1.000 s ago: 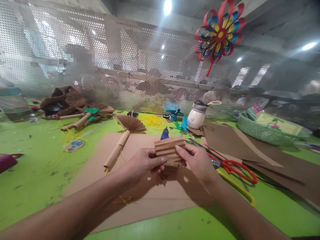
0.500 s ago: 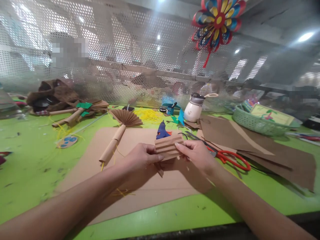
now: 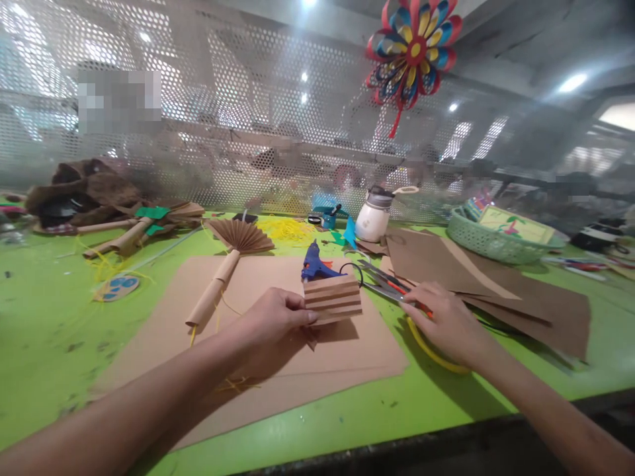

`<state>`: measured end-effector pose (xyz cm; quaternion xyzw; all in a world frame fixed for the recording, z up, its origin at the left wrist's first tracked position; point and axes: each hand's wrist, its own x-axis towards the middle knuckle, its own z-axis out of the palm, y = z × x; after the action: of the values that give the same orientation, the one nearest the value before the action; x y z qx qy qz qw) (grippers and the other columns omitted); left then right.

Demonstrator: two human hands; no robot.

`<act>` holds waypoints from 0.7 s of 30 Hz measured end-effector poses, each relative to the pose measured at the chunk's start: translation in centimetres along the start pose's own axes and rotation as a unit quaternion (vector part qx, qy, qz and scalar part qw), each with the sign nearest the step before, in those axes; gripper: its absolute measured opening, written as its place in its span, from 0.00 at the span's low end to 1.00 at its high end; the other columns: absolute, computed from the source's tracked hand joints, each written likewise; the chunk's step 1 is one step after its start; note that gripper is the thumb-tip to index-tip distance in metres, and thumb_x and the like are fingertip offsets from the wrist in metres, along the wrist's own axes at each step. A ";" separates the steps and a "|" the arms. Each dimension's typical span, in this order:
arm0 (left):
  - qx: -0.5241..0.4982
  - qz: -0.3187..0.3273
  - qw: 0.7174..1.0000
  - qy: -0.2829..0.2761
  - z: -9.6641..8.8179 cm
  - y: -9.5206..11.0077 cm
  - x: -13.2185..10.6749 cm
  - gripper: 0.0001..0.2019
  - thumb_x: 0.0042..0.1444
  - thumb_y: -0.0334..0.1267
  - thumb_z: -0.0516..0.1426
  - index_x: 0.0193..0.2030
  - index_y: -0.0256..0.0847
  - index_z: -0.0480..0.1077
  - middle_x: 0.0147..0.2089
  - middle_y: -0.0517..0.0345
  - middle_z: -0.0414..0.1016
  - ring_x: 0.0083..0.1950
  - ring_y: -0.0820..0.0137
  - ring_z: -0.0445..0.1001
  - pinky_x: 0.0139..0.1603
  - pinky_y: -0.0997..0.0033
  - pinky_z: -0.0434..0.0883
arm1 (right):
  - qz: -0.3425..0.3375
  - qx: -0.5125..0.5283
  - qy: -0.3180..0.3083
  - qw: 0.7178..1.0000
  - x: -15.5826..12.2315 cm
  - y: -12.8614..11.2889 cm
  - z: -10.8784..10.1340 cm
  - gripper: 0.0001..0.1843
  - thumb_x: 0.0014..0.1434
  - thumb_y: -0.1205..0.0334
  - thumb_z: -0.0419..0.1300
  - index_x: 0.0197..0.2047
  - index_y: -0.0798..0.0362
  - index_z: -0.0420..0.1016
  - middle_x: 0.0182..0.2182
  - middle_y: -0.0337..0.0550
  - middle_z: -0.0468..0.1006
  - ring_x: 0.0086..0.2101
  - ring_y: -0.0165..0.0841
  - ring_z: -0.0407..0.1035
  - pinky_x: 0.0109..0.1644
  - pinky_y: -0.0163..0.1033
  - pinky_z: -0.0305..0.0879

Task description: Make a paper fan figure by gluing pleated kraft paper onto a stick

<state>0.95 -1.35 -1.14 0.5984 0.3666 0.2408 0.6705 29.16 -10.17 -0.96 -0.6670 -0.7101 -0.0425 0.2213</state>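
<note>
My left hand (image 3: 270,320) pinches a pleated strip of brown paper (image 3: 332,299) by its left end, holding it above a large brown sheet (image 3: 208,344). My right hand (image 3: 439,317) lies over the red-handled scissors (image 3: 387,285) to the right; its fingers curve down onto the handles, and I cannot see whether they grip. A blue glue gun (image 3: 313,266) lies just behind the pleated paper. A finished brown paper fan on a rolled handle (image 3: 229,254) rests to the left on the sheet.
Brown paper sheets (image 3: 496,291) spread to the right. A green basket (image 3: 489,241) and a white jar (image 3: 373,218) stand at the back. A yellow tube (image 3: 431,350) curves beneath my right hand. A perforated screen (image 3: 223,119) backs the green table (image 3: 54,317), with a coloured paper flower (image 3: 411,49) hanging.
My right hand let go of the pleated paper and moved right onto the scissors. My left hand alone still holds the paper. The view shifted slightly right.
</note>
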 end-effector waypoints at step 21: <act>0.116 -0.011 0.993 0.029 0.0 1.4 0.1 0.09 0.45 0.38 0.59 0.22 0.34 0.76 0.17 0.57 0.73 0.19 0.74 0.62 0.22 0.75 0.54 | 0.072 -0.059 -0.202 0.975 0.7 3.0 -1.9 0.41 0.45 0.68 0.55 0.64 0.46 0.57 0.45 0.48 0.75 0.41 0.43 0.69 0.40 0.39 0.62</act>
<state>1.22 -1.00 0.23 0.6610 0.4180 0.2064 0.5880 32.55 -9.90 0.26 -0.7232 -0.6864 0.0673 0.0362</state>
